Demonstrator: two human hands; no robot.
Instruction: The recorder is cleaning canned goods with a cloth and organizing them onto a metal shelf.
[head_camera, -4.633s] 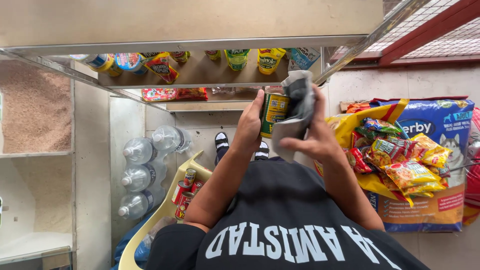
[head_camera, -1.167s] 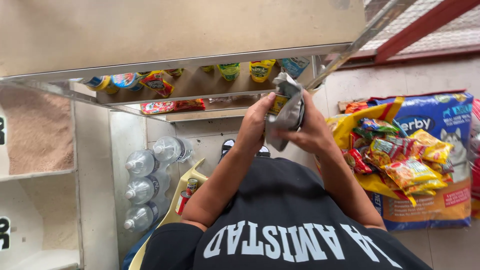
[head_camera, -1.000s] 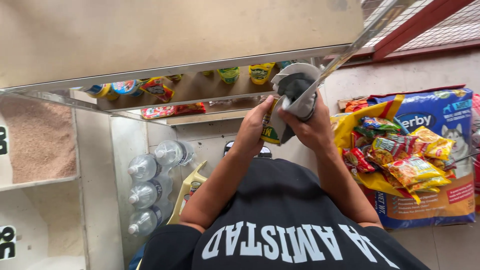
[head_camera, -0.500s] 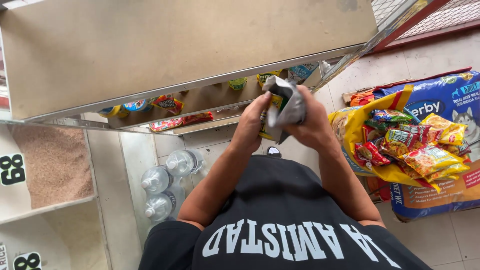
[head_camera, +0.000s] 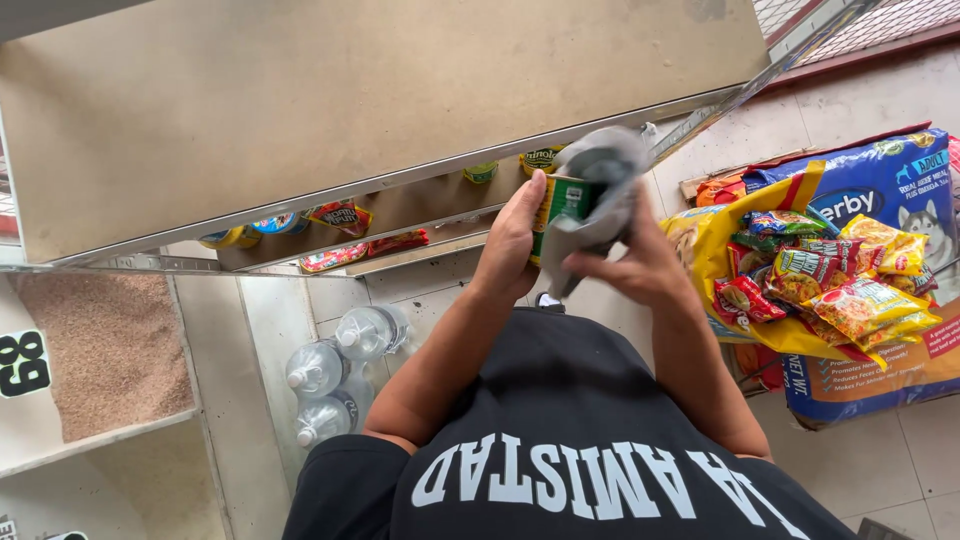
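Note:
My left hand (head_camera: 512, 243) grips a green and yellow tin can (head_camera: 561, 205) around its side, held up in front of my chest. My right hand (head_camera: 640, 265) presses a grey cloth (head_camera: 596, 195) over the top and right side of the can. The cloth wraps the can's upper end and hides its lid. Both forearms rise from my black shirt with white lettering. Just beyond the can is the metal edge of a store shelf (head_camera: 420, 180).
Lower shelves hold tins and snack packets (head_camera: 338, 217). Three water bottles (head_camera: 335, 375) stand on the floor at the left. A bin of grain (head_camera: 100, 350) is at far left. At the right lie pet food sacks (head_camera: 880, 190) topped with colourful snack bags (head_camera: 830, 280).
The view has tilted, so the shelf top fills more of the frame. My hands stay on the can, and the cloth has shifted around its top.

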